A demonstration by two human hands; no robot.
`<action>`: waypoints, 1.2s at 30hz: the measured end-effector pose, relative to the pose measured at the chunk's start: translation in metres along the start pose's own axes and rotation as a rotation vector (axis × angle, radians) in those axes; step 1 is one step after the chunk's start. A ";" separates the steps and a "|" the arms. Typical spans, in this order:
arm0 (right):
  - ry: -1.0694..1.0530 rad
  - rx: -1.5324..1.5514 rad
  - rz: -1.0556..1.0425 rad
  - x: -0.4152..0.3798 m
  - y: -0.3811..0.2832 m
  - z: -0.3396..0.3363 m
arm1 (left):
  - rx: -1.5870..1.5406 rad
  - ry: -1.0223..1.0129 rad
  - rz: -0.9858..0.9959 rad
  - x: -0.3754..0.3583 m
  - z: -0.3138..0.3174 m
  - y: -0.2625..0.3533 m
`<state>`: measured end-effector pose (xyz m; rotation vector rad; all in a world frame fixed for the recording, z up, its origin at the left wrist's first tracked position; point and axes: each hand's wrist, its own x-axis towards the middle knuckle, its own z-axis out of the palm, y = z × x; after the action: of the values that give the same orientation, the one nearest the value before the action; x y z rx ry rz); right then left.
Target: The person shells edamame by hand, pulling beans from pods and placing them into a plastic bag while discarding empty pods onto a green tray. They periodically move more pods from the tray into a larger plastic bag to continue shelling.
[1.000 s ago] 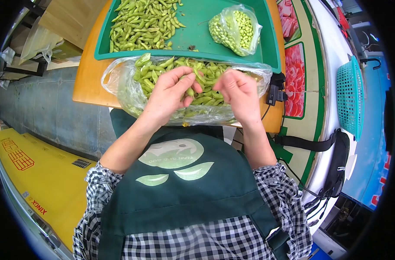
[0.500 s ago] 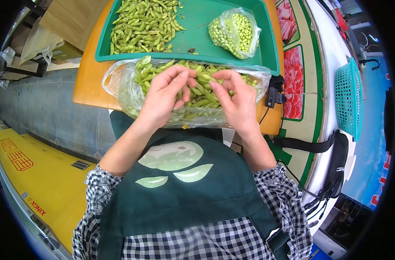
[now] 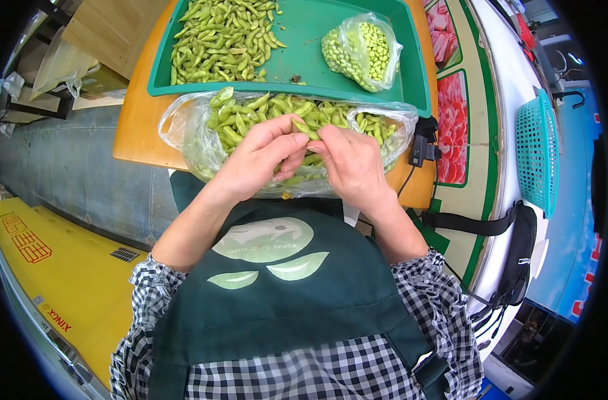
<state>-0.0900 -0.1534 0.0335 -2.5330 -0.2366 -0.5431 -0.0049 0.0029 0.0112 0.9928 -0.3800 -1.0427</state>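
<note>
Between my two hands is one green soybean pod [image 3: 305, 129]. My left hand [image 3: 267, 157] pinches its left end with thumb and forefinger, while my right hand [image 3: 354, 163] grips the other end, partly hiding it. Both hands are just above an open clear plastic bag [image 3: 196, 143] filled with soybean pods [image 3: 240, 120]. Behind the bag stands a green tray [image 3: 297, 63]. A heap of pods [image 3: 224, 43] covers its left side, and a small clear bag of shelled beans [image 3: 374, 50] sits at its right.
The wooden table [image 3: 140, 127] carries the tray and bag. By its right edge lies a small black device [image 3: 420, 150] with a cable. Farther right are a teal basket [image 3: 537, 153] and a black strap [image 3: 474, 221]. A yellow chest [image 3: 70, 280] stands at left.
My hands have come together, the right one moving left. The pod previously at my right fingertips is now gripped by both hands.
</note>
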 end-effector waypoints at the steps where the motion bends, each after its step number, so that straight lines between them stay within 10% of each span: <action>1: 0.007 -0.012 -0.011 0.000 0.000 -0.001 | 0.031 -0.007 0.014 0.000 0.001 0.001; 14: 0.088 0.077 0.049 -0.007 0.001 0.023 | -0.141 0.066 0.021 0.009 0.005 -0.003; 16: 0.097 1.078 0.538 -0.015 0.001 0.035 | -0.141 0.092 0.039 0.008 0.009 -0.003; 19: -0.040 1.401 0.733 -0.014 0.005 0.028 | -0.068 0.134 0.053 0.007 0.003 -0.011; 22: 0.032 0.655 0.436 -0.011 0.008 0.030 | 0.137 0.127 0.029 0.008 0.002 -0.009; 32: 0.002 0.802 0.505 -0.011 0.008 0.022 | -0.065 0.032 0.044 0.008 -0.002 -0.005; 36: -0.116 1.314 0.779 -0.006 -0.001 0.013 | -0.083 0.054 0.060 0.006 0.003 -0.004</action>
<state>-0.0919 -0.1457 0.0217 -1.1921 0.2853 0.1072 -0.0062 -0.0048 0.0085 0.9279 -0.3176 -0.9686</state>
